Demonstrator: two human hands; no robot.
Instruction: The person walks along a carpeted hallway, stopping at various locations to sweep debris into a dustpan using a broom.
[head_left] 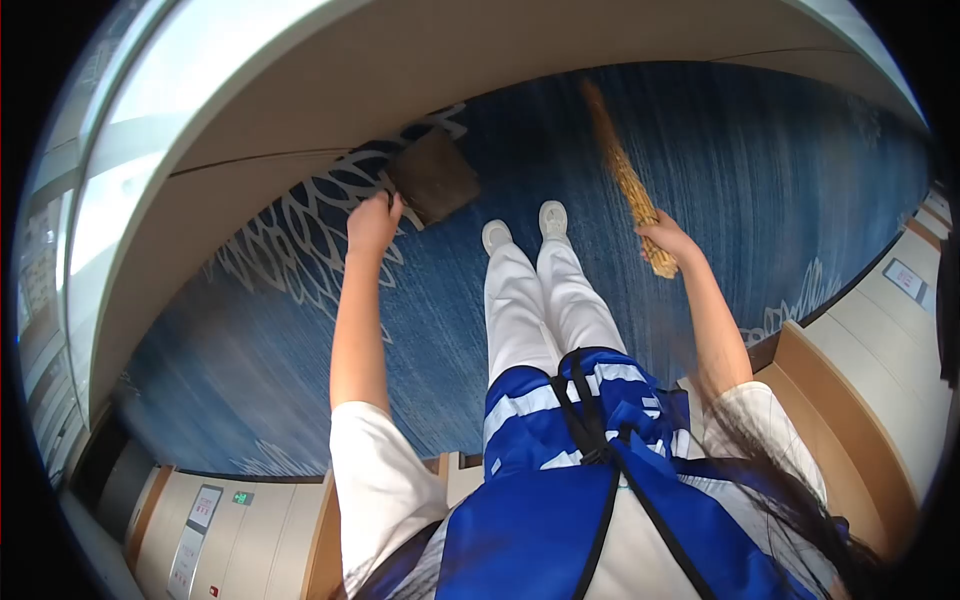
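Your right hand (668, 240) is the nearer one to the straw bundle (625, 175): its fingers are closed around the bundle close to the thick near end. From that grip the long axis runs away from you and slants inward to your left, over the blue carpet (535, 130). Whether the far end touches the carpet cannot be told.

The bundle is long, narrow and golden yellow, rough in texture; its far end is thinner, browner and blurred.

Your left hand (372, 222) has its fingers curled on the pale edge of a dark brown panel (437, 178). The panel is roughly square, extends inward from that hand, and stands well apart from the bundle.
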